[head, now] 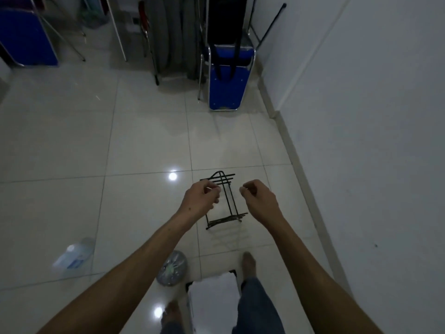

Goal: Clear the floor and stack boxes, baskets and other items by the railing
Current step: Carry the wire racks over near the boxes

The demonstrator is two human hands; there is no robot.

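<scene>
Standing on the white tile floor (72, 141), the black wire rack (225, 203) runs its long axis away from the person, arched end pointing toward the folded blue chair (227, 83). The left hand (199, 201) and right hand (258, 197) flank it, fingers loosely curled, holding nothing. The wall (361, 116) bounds the right; open tiles spread left and ahead.

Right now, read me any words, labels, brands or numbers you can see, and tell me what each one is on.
No text can be read.
Plastic bottle lying on the floor: blue label, print too blurred to read.
Folded blue chair by the wall: no visible lettering.
</scene>
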